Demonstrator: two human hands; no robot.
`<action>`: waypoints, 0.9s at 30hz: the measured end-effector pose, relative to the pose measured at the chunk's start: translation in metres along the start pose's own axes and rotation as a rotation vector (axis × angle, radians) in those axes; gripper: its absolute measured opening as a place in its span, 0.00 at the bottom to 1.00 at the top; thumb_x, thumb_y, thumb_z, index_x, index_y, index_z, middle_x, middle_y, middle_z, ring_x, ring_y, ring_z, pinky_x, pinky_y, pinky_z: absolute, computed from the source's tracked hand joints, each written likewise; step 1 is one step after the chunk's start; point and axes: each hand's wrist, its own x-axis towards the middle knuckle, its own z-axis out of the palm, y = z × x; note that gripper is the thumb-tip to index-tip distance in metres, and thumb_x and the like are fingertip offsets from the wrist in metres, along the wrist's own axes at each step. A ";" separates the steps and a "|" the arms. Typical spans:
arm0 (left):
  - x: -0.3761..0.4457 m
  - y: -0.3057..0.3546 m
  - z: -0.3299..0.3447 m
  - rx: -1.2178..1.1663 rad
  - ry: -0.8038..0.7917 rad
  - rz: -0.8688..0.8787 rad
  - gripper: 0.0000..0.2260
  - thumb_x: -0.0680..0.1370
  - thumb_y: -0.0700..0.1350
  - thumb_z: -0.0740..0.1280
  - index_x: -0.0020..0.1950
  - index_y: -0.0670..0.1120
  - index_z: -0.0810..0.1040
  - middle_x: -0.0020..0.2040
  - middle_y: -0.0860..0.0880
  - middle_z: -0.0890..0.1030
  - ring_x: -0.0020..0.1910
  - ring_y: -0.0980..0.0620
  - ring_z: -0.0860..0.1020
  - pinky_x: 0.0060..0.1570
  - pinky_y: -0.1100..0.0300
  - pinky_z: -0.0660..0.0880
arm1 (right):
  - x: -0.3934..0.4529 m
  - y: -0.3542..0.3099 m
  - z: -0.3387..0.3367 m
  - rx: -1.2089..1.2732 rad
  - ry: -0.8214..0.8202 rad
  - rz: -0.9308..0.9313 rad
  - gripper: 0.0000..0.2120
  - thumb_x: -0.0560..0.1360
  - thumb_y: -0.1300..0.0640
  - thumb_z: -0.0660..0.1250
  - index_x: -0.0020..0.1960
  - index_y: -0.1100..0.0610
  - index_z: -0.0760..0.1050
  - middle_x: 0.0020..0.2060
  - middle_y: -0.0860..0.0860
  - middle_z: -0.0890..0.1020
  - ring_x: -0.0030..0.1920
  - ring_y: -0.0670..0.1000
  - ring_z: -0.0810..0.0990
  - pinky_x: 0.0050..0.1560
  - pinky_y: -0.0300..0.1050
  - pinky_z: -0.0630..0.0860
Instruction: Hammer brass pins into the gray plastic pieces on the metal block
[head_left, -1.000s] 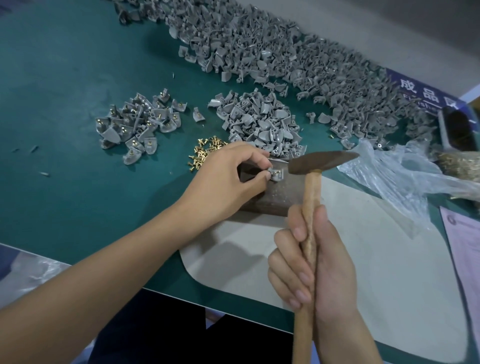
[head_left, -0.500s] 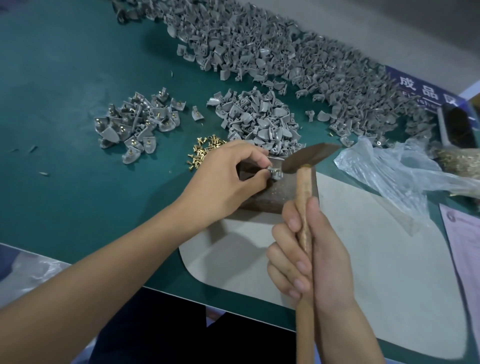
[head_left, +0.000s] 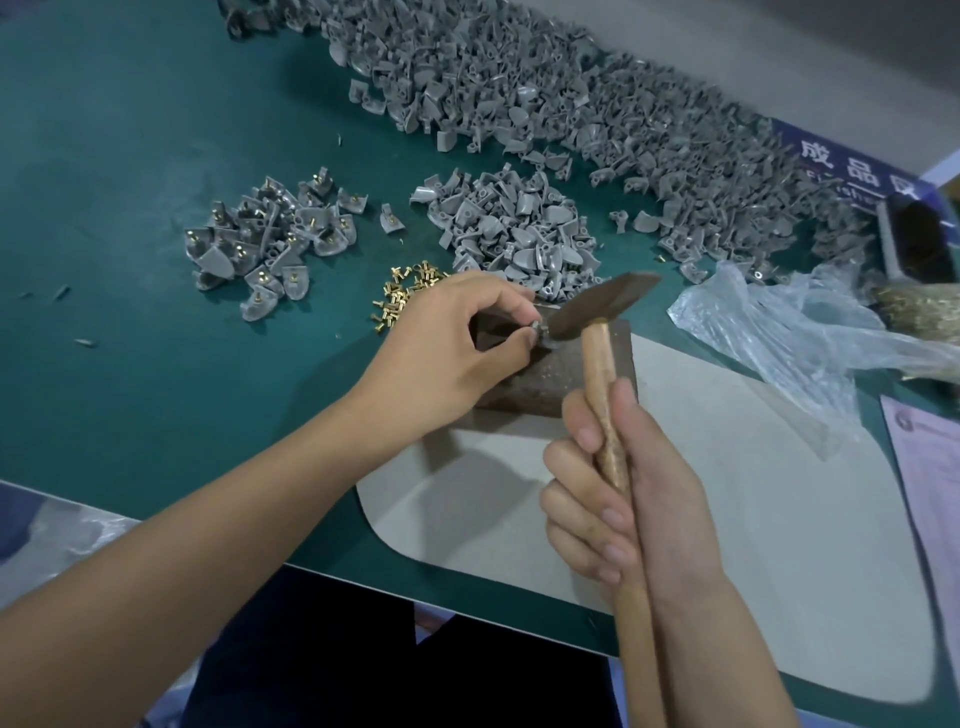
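Hammering a pin in – the hammer (head_left: 597, 312) is touching it.
The left hand (head_left: 447, 353) is pinching the gray piece (head_left: 540, 332) on the metal block (head_left: 561, 379); the right hand (head_left: 623, 499) is gripping the handle – next, probably another small, straight tap.

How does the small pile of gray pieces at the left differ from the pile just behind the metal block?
The left pile is smaller and looser; the pile behind the metal block is larger and packed closer. Many pieces in the left pile show brass pins standing in them; in the pile behind the metal block no fitted pins are plain to see. Both hold the same gray plastic pieces and lie on the green table.
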 end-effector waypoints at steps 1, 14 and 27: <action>0.000 0.000 0.000 0.001 -0.001 0.000 0.03 0.77 0.42 0.74 0.49 0.48 0.85 0.56 0.54 0.84 0.59 0.62 0.79 0.61 0.65 0.73 | -0.001 -0.001 0.000 -0.011 -0.003 -0.002 0.19 0.84 0.40 0.57 0.43 0.54 0.68 0.21 0.48 0.64 0.17 0.48 0.57 0.17 0.33 0.61; 0.001 -0.003 0.001 0.025 0.023 0.029 0.03 0.76 0.42 0.75 0.49 0.48 0.85 0.55 0.55 0.84 0.58 0.64 0.79 0.61 0.64 0.73 | -0.005 -0.016 0.000 -0.044 0.009 0.036 0.20 0.83 0.40 0.58 0.42 0.54 0.69 0.21 0.48 0.62 0.17 0.47 0.55 0.16 0.33 0.58; -0.006 0.002 0.003 0.015 0.064 0.009 0.01 0.79 0.44 0.71 0.49 0.48 0.81 0.56 0.57 0.83 0.56 0.63 0.78 0.54 0.74 0.71 | -0.003 -0.033 -0.055 -1.253 1.089 -0.413 0.19 0.84 0.47 0.61 0.42 0.58 0.77 0.29 0.51 0.78 0.30 0.52 0.77 0.35 0.51 0.72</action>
